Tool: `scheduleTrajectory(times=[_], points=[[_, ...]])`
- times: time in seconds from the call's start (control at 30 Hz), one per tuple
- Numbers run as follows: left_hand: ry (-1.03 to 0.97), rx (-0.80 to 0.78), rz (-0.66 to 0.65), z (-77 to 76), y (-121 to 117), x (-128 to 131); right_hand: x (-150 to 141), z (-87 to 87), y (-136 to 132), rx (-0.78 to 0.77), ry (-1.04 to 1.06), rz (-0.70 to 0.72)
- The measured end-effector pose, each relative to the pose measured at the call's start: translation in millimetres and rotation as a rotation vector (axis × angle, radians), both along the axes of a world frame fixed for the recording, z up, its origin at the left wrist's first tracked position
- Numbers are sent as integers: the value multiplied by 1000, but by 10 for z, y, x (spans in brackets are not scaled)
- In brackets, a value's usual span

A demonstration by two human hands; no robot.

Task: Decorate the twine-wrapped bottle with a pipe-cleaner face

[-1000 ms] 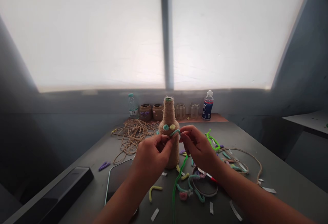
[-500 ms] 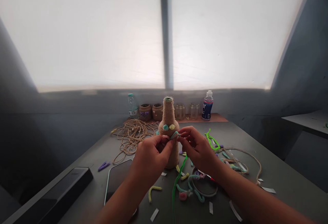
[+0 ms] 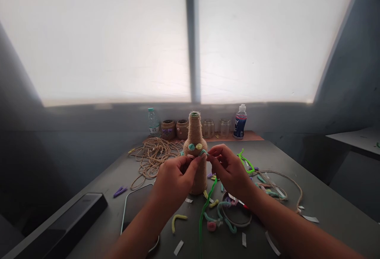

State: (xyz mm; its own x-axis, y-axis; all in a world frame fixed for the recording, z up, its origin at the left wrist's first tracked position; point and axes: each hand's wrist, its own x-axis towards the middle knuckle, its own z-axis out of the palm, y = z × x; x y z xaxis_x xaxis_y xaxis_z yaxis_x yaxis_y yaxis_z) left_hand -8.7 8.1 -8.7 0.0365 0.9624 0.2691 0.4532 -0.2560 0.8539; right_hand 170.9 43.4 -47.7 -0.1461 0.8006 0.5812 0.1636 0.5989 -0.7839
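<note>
A bottle wrapped in brown twine [image 3: 195, 132] stands upright at mid table, with a teal and a yellow fuzzy dot on its shoulder. In front of it, my left hand [image 3: 177, 176] pinches a short teal pipe cleaner piece [image 3: 203, 152] between thumb and fingers. My right hand [image 3: 227, 168] is closed on the right end of the same piece, its thumb and fingertip pressed together. The bottle's middle is partly hidden behind my hands. I cannot tell whether the piece touches the bottle.
Loose twine [image 3: 154, 156] lies at the left, near a phone [image 3: 136, 203] and a black box [image 3: 65, 223]. Pipe cleaner scraps, paper strips and a roll of tape [image 3: 237, 223] lie at the right. Twine-wrapped jars [image 3: 168, 129], glass jars [image 3: 208, 128] and a drink bottle [image 3: 240, 122] line the back.
My left thumb has moved slightly up and right over the pipe cleaner piece, so less of it shows. My right hand stays almost in place; the bottle stands as before.
</note>
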Motion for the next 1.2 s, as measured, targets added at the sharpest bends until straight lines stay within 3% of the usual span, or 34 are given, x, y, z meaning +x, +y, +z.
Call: scheduleTrajectory(times=[0.63,0.77,0.93,1.07,1.2], points=[[19,-15,-42,-12,15,-16,25,45,-51,-7,-177,-36],[208,-91,-48,0,3,-23,104,96,-59,-29,-328,-68],[392,-203,-135,-77,-45,-3,430,150,21,-83,-653,-52],[473,-223,-165,-154,-75,16,664,103,122,-138,-836,-61],[505,-226,-154,-144,-93,20,707,25,154,-204,-945,-47]])
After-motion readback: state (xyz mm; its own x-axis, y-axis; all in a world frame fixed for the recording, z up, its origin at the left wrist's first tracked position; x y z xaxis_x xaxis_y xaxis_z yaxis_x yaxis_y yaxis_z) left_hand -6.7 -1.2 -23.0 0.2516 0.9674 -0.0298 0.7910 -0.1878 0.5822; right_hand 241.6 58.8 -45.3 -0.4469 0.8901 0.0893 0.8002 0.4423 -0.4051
